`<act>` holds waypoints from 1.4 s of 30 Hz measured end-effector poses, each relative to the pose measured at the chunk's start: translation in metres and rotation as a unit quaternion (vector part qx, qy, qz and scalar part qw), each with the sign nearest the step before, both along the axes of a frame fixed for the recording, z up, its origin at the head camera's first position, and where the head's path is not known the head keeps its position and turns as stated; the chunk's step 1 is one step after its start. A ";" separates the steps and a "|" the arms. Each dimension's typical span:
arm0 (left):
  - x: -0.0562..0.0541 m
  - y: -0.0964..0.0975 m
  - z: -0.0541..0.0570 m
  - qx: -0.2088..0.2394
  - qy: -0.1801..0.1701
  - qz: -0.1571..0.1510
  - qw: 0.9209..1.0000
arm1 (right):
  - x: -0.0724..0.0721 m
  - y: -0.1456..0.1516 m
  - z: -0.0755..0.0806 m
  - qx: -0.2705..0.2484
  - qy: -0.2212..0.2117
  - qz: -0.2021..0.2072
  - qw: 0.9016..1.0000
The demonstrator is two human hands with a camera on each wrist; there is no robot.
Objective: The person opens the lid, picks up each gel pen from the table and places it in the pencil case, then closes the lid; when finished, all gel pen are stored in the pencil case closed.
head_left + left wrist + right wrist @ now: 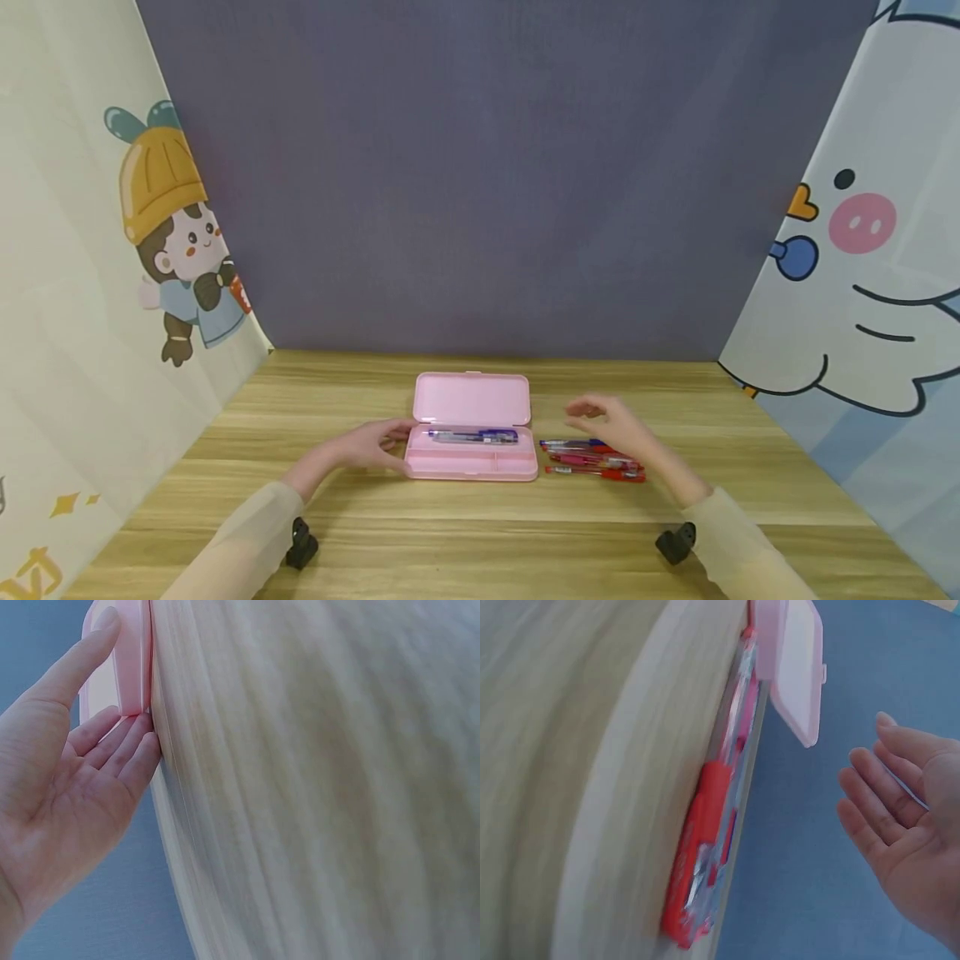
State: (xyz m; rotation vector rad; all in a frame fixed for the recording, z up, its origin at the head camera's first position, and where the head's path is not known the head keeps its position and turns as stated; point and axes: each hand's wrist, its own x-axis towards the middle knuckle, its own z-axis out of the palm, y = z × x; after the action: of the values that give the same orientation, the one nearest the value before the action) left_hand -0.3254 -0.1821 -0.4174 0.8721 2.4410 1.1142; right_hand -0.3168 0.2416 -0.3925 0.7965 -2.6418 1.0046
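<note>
A pink pencil case [472, 477] lies on the table with its lid [472, 400] raised. Clear-barrelled pens with blue-purple parts [480, 436] lie in its long rear compartment. My left hand [367, 445] is at the left end of the case, fingertips against the end wall and thumb by the near corner; in the left wrist view the fingers [127, 754] look relaxed and nearly straight. Over the loose pens to the right hovers my right hand [611, 422], its fingers loosely bent and nothing between them. Beneath it lie several pens, among them a red pen [596, 472].
The wooden table [480, 533] reaches back to a dark grey cloth backdrop [480, 183]. Printed cartoon panels [67, 275] stand on both sides. In the right wrist view, the red pen [705, 825] lies close to the pink lid [795, 667].
</note>
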 end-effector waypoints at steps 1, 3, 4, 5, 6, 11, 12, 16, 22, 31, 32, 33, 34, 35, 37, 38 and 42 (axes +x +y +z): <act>0.000 0.000 0.000 -0.002 0.003 0.000 1.000 | 0.000 0.002 -0.001 0.001 -0.005 -0.004 1.000; 0.000 0.000 0.000 -0.005 0.007 0.000 1.000 | 0.001 0.008 -0.002 0.004 -0.011 -0.012 1.000; 0.000 0.000 0.000 -0.007 0.009 0.001 1.000 | 0.002 0.010 -0.003 0.006 -0.013 -0.015 1.000; 0.000 0.001 0.000 -0.008 0.009 0.001 1.000 | 0.002 0.013 -0.003 0.007 -0.015 -0.018 1.000; 0.000 0.001 0.000 -0.008 0.010 0.001 1.000 | 0.003 0.016 -0.004 0.008 -0.016 -0.021 1.000; -0.001 0.000 -0.001 -0.006 0.001 0.003 1.000 | 0.005 0.030 -0.003 0.005 -0.020 -0.027 0.999; -0.002 0.000 -0.002 -0.005 0.000 0.003 1.000 | 0.005 0.032 -0.003 0.005 -0.022 -0.027 0.999; -0.002 -0.001 -0.002 -0.004 -0.004 0.007 1.000 | 0.005 0.041 -0.002 0.002 -0.030 -0.027 0.999; -0.002 -0.001 -0.003 -0.010 0.007 0.006 1.000 | 0.005 0.049 -0.006 0.013 -0.018 -0.038 0.999; -0.002 0.000 -0.003 -0.005 0.001 0.007 1.000 | -0.002 0.061 -0.016 0.028 -0.036 -0.024 0.999; -0.002 0.000 -0.003 -0.004 0.000 0.007 1.000 | -0.002 0.062 -0.016 0.032 -0.044 -0.024 0.998; -0.002 -0.001 -0.003 -0.004 -0.001 0.008 1.000 | -0.003 0.063 -0.016 0.038 -0.048 -0.022 0.998; -0.002 -0.001 -0.003 -0.004 -0.002 0.009 1.000 | -0.004 0.064 -0.016 0.042 -0.054 -0.021 0.997; -0.001 -0.001 -0.003 -0.003 -0.005 0.010 1.000 | -0.005 0.065 -0.017 0.048 -0.058 -0.019 0.997; -0.001 -0.001 -0.003 -0.003 -0.006 0.010 1.000 | -0.006 0.067 -0.018 0.057 -0.070 -0.017 0.996; -0.001 -0.001 -0.003 -0.002 -0.007 0.010 1.000 | -0.007 0.067 -0.018 0.060 -0.077 -0.018 0.995; -0.001 -0.001 -0.003 0.001 -0.006 0.008 1.000 | -0.009 0.067 -0.020 0.065 -0.100 -0.011 0.993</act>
State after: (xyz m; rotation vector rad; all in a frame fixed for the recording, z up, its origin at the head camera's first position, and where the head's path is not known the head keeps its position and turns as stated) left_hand -0.3266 -0.1828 -0.4203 0.8455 2.4412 1.1244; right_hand -0.3256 0.3087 -0.4126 0.7264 -2.9053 0.9602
